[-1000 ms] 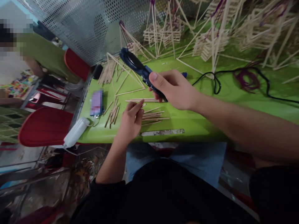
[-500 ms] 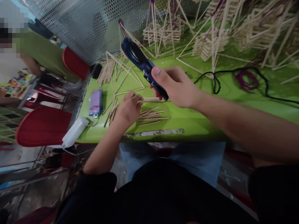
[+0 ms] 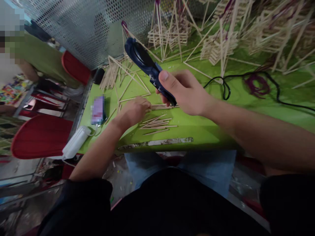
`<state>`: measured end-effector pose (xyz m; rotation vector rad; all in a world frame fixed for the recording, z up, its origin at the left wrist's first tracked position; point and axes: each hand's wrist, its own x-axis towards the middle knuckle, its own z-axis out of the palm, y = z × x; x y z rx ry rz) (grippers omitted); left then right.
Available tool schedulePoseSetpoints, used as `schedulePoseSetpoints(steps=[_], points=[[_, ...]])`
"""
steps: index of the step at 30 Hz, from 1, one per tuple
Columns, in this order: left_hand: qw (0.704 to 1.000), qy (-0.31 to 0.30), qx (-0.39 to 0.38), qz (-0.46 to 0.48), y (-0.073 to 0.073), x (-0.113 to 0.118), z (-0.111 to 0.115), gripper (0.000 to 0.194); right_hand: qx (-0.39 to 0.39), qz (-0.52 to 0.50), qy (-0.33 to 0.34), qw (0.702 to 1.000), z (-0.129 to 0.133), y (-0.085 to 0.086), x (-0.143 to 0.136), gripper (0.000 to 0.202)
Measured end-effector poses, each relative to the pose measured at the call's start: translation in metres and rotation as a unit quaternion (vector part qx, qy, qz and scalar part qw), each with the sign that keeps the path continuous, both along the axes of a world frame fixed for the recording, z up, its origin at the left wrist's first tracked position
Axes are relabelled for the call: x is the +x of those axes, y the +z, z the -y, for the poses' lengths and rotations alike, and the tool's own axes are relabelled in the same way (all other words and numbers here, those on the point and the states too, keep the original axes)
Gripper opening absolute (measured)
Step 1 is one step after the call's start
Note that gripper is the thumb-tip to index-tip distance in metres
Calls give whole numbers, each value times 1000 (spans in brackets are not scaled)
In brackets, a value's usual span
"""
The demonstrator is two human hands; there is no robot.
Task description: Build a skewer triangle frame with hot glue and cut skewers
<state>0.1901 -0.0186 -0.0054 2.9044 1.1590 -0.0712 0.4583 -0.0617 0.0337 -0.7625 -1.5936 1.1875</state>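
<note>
My right hand (image 3: 183, 90) is wrapped round a dark blue and black hand tool (image 3: 144, 62) with small screws along its side. The thumb lies along the tool, and its dark lower tip hangs above some thin wooden sticks (image 3: 161, 107). At the left ends of those sticks my left hand (image 3: 137, 108) has its fingers drawn together on them, palm down. The fingertips are partly hidden. Closer to the table's front edge, a loose pile of short sticks (image 3: 157, 123) lies below both hands. A frame of joined sticks (image 3: 134, 98) lies behind my left hand.
Stick structures (image 3: 219, 46) with purple string crowd the back right of the green table (image 3: 209, 131). A black cord (image 3: 261, 73) and a purple string coil (image 3: 257, 85) lie at right. A phone (image 3: 98, 109) and white device (image 3: 76, 141) sit left. Another person (image 3: 39, 55) is beyond.
My left hand has come slightly nearer and its forearm has swung left, uncovering more of the loose pile. The tool stays in my right hand. The view has shifted slightly.
</note>
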Motion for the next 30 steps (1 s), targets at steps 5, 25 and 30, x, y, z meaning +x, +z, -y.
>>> schedulePoseSetpoints(steps=[5,25,30], points=[[999,-7,21,-46,3,-1,4,19,9,-7,5,1000,-2,-2,0,80],[983,113,59,132,-17,-56,82,26,-16,22,-11,1000,0,-8,-5,80],[973,153,-28,169,-12,-59,97,20,-13,21,-3,1000,1,-12,-7,78]])
